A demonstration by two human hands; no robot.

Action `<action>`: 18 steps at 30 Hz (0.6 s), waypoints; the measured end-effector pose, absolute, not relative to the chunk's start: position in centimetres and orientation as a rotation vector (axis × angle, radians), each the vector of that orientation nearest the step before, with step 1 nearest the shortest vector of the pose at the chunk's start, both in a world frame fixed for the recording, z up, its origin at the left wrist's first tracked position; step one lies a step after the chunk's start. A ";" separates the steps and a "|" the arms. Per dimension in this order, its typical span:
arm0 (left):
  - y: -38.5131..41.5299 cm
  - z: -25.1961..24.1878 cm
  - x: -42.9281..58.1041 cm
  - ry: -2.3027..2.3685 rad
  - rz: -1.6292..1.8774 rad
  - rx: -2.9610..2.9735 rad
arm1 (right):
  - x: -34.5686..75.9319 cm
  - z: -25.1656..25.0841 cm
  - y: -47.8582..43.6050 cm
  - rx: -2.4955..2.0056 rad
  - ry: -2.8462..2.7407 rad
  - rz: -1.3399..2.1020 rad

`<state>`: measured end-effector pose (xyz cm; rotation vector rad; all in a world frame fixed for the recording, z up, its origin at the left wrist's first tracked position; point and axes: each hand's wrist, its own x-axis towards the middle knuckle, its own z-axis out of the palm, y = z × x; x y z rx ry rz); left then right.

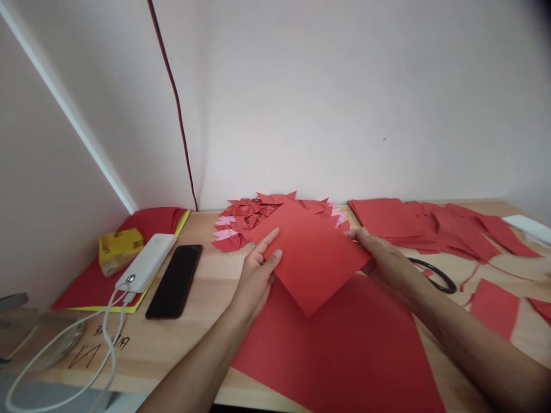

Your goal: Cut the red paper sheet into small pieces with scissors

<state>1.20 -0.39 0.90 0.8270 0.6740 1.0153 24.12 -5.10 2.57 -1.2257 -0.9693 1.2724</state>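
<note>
A square red sheet of paper (310, 258) is held up by its side corners, turned so that one corner points down toward me. My left hand (258, 275) pinches its left corner between thumb and fingers. At the right corner my right hand (383, 258) grips the paper, its fingers partly hidden behind the sheet. Below lies a larger dark red sheet (344, 355) on the wooden table. Behind the held square sits a pile of folded red and pink paper pieces (245, 215), partly covered by it.
Red paper cuts (430, 223) are heaped at the back right, near a black cable loop (443, 281) and a loose red piece (495, 310). On the left lie a black phone (174, 281), a white power bank (148, 261) with cables, a yellow packet (120, 249) and red sheets (81, 289).
</note>
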 end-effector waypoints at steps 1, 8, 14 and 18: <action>-0.3 1.0 1.2 0.664 1.029 0.778 | 24.2 2.7 -5.1 -1.160 -0.954 1.321; 0.3 1.4 0.8 0.632 1.044 0.669 | 25.0 2.5 -5.1 -0.969 -1.134 1.355; 0.5 1.2 0.5 0.578 1.054 0.684 | 25.6 3.8 -5.7 -1.218 -1.335 1.130; 0.4 2.0 0.3 0.581 1.065 0.707 | 28.8 5.2 -7.2 -1.685 -1.503 0.770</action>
